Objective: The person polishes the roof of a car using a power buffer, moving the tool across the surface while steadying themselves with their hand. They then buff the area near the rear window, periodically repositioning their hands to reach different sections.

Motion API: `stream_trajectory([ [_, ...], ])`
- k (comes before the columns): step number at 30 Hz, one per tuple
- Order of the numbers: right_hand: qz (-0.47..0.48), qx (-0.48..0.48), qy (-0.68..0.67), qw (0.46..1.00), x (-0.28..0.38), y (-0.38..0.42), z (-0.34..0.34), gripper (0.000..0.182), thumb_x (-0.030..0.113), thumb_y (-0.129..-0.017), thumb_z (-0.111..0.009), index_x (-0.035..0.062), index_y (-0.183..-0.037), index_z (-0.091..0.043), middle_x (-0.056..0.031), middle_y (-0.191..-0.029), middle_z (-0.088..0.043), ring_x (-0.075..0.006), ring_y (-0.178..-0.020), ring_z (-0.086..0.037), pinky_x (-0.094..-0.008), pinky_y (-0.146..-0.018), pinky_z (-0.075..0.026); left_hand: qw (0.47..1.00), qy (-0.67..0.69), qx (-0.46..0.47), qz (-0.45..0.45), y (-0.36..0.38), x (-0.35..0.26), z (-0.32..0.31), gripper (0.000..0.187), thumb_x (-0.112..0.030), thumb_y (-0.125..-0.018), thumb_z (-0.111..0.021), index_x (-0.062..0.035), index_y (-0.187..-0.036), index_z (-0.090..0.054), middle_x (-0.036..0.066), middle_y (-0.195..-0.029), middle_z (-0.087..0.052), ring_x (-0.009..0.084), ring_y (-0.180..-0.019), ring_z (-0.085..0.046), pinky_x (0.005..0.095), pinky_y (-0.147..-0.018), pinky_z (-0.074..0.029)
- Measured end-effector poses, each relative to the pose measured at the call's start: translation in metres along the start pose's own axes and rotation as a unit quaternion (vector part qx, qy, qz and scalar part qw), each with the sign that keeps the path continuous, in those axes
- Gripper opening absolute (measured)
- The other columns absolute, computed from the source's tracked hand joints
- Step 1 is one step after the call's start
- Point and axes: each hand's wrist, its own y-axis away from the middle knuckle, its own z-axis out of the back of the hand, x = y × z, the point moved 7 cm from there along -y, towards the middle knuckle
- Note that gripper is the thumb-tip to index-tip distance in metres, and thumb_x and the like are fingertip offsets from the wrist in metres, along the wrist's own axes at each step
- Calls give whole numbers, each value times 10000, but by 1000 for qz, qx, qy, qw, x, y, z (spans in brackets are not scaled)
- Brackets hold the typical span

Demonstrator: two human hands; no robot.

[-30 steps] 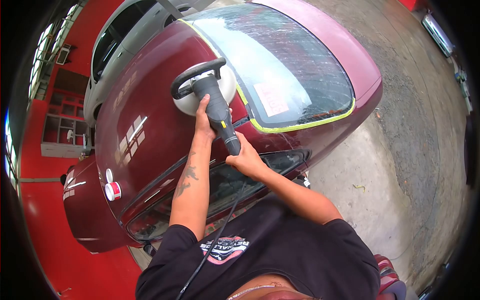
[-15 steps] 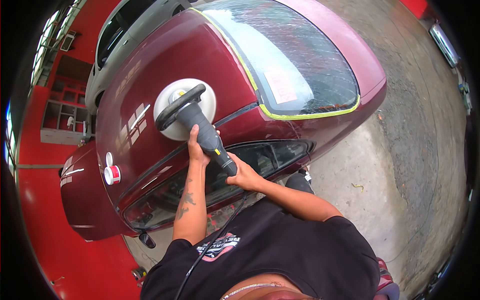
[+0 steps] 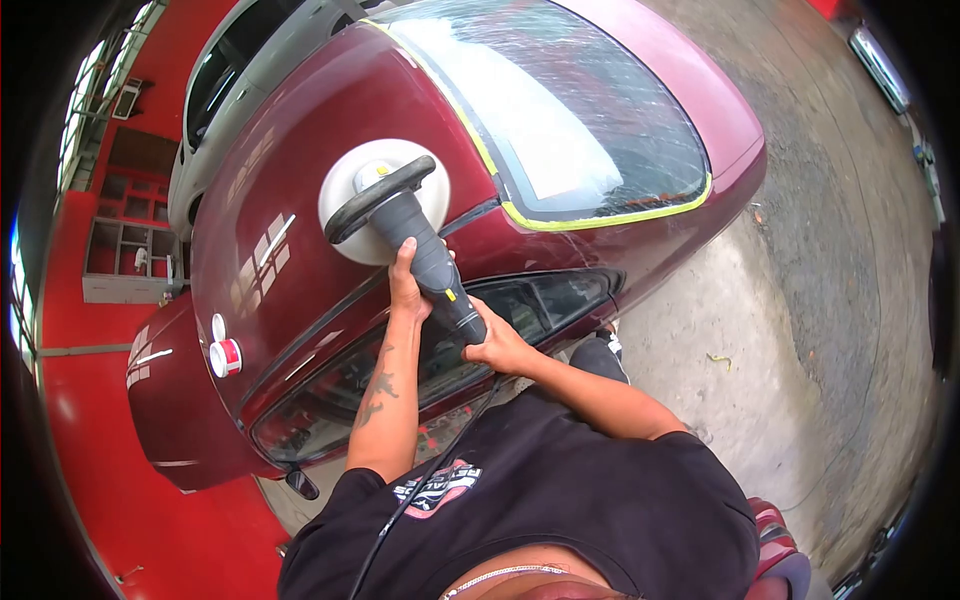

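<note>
Over the maroon roof (image 3: 285,170), polishing looked underway, left hand (image 3: 408,287) and right hand (image 3: 502,345) clasping the polisher (image 3: 430,262), level pressure seemingly needed next!

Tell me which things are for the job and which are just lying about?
Probably for the job:
polisher, in the left hand and right hand
cord
red car
tape
tub

Seemingly just there:
silver car
shelves
yellow scrap, too small to identify
</note>
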Motion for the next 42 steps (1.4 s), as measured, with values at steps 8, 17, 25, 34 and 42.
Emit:
stream_trajectory([
  [8,53,-84,-8,995,-1,11,25,948,106,-716,-721,108,-1595,-366,-101,-1039,-621,-198,-832,-624,-329,-758,-519,998,-24,56,1,-11,6,-53,580,-511,-932,-675,20,-1161,-631,154,-958,-712,256,-808,-727,385,-725,-620],
  [17,-61,-22,-69,996,45,58,34,887,-16,-737,-675,95,-1569,-388,-25,-799,-568,-116,-624,-562,-284,-575,-458,999,37,-12,8,15,5,-63,481,-392,-948,-717,-38,-1239,-571,93,-987,-665,221,-826,-700,390,-742,-611],
  [25,-91,25,-107,990,59,98,27,855,-56,-735,-652,50,-1544,-396,-53,-794,-616,-131,-626,-601,-282,-558,-482,993,85,-74,21,70,6,-62,510,-348,-954,-747,-72,-1322,-529,67,-1075,-641,204,-915,-688,402,-818,-605],
  [34,-105,-80,-87,987,42,153,41,902,-34,-749,-683,29,-1580,-340,-56,-776,-628,-136,-627,-609,-293,-582,-498,995,71,7,66,86,43,-110,546,-331,-927,-786,-57,-1317,-519,71,-1076,-634,180,-895,-677,367,-791,-599],
  [42,-109,-86,-112,984,45,155,35,897,-55,-755,-683,48,-1577,-339,-63,-777,-624,-140,-623,-610,-292,-575,-489,997,60,19,52,86,42,-110,552,-329,-915,-802,-49,-1309,-536,71,-1083,-642,180,-907,-672,364,-792,-590],
])
